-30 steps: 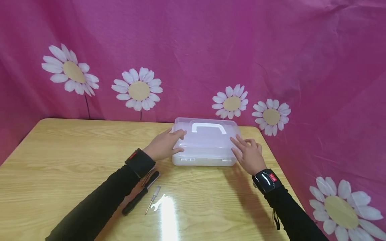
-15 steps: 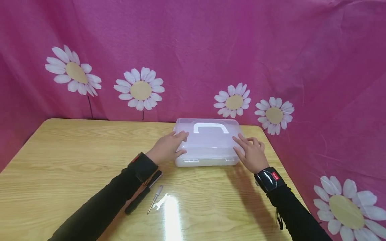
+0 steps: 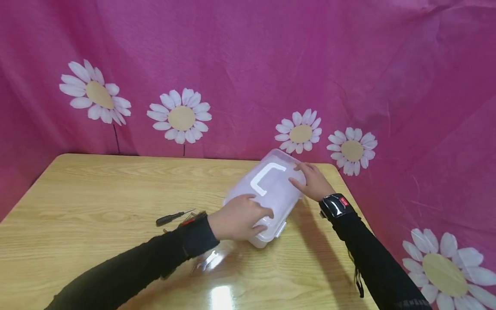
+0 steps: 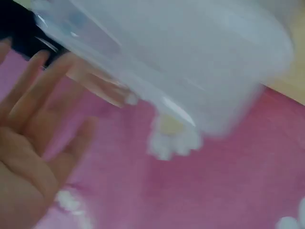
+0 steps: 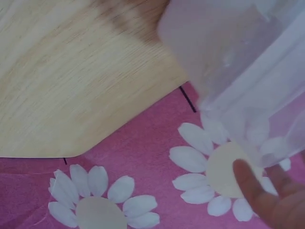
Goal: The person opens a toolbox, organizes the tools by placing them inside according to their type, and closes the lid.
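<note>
A translucent plastic box (image 3: 277,200) with a white carry handle (image 3: 260,176) on its lid stands at an angle near the table's back right. Over the lid's near end lies my left hand (image 3: 244,217), its fingers spread; in the left wrist view these fingers (image 4: 35,90) look straight and apart from the blurred box (image 4: 190,62). My right hand (image 3: 313,183) touches the box's far right end. Its thumb (image 5: 252,191) and a finger extend beside the corner in the right wrist view, one fingertip hidden behind the rim.
A black screwdriver (image 3: 168,218) lies left of the box on the wooden table (image 3: 116,193). Partly behind my left sleeve is a small wrench (image 3: 211,258), and other tools are mostly hidden. A pink flowered cloth (image 3: 232,64) hangs along the back and right edges.
The box has turned from square-on to diagonal, its left end swinging toward me. My left hand moved right and nearer with it; my right hand moved slightly back and left.
</note>
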Available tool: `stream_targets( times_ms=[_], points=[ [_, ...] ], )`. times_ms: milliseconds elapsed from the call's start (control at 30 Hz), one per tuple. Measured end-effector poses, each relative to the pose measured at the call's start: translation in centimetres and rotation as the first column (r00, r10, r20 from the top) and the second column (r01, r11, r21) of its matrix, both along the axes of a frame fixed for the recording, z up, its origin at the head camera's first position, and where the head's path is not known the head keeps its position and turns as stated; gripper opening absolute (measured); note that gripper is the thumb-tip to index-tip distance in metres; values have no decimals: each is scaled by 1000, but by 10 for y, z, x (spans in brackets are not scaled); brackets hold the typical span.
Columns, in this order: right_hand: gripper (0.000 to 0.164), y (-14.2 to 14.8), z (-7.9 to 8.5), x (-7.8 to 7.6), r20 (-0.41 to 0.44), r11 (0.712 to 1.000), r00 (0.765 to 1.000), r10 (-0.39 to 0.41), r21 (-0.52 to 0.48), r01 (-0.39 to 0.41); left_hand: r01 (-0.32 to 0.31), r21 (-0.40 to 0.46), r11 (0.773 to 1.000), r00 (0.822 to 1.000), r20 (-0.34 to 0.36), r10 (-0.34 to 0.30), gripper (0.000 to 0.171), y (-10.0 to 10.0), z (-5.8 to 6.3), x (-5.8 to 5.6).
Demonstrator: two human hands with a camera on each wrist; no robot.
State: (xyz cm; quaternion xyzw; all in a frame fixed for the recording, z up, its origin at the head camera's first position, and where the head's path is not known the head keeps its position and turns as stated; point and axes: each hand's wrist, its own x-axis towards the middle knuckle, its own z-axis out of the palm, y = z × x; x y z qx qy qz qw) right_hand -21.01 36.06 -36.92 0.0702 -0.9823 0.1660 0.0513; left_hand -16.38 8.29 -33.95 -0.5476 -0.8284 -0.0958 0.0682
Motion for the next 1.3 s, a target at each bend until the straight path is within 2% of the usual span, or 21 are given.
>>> stream_targets(
  times_ms=[67, 133, 233, 300, 367, 467, 500, 567, 667, 767, 900, 1033, 1167, 1300],
  points=[
    [58, 2, 0, -3, 24, 1000, 1000, 7, -5, -7, 5, 9, 1000, 999, 53, -5, 33, 9, 6, -28],
    [55, -2, 3, 0, 32, 1000, 999, 10, 1, -10, -25, -12, 1000, 995, 95, 26, 38, 19, 8, -61],
    [49, -23, 10, 17, -25, 997, 997, 74, 9, -74, -96, -109, 989, 989, 103, 108, 46, 32, 2, -103],
    [43, -46, 16, 35, -75, 985, 982, 171, 14, -171, -134, -168, 977, 982, 110, 154, 49, 41, -4, -123],
    [43, -71, 21, 54, -88, 955, 951, 295, 35, -293, -148, -205, 967, 981, 97, 170, 51, 50, -10, -134],
    [45, -99, 23, 73, -35, 892, 893, 449, 84, -445, -140, -269, 953, 984, 71, 164, 54, 59, -13, -139],
    [46, -106, 23, 76, -13, 877, 880, 474, 101, -471, -141, -288, 947, 984, 62, 166, 54, 60, -13, -140],
    [45, -113, 21, 80, 10, 863, 870, 493, 124, -490, -152, -320, 935, 985, 30, 171, 54, 61, -13, -140],
    [37, -113, 21, 81, -2, 876, 883, 469, 132, -464, -176, -336, 925, 981, 22, 194, 54, 59, -10, -142],
    [29, -105, 25, 84, -13, 894, 900, 435, 121, -431, -189, -327, 926, 975, 46, 215, 53, 54, -7, -146],
    [24, -90, 31, 87, -33, 901, 911, 411, 164, -401, -216, -322, 922, 963, 85, 255, 59, 42, -4, -151],
    [18, -70, 33, 89, -87, 922, 932, 352, 203, -330, -226, -269, 936, 957, 117, 265, 62, 28, -6, -153],
    [13, -47, 32, 88, -162, 947, 949, 271, 220, -233, -197, -177, 964, 969, 116, 219, 59, 11, -15, -145],
    [11, -27, 28, 81, -203, 963, 958, 201, 222, -155, -188, -83, 979, 982, 16, 190, 55, -5, -26, -130]
  ],
)
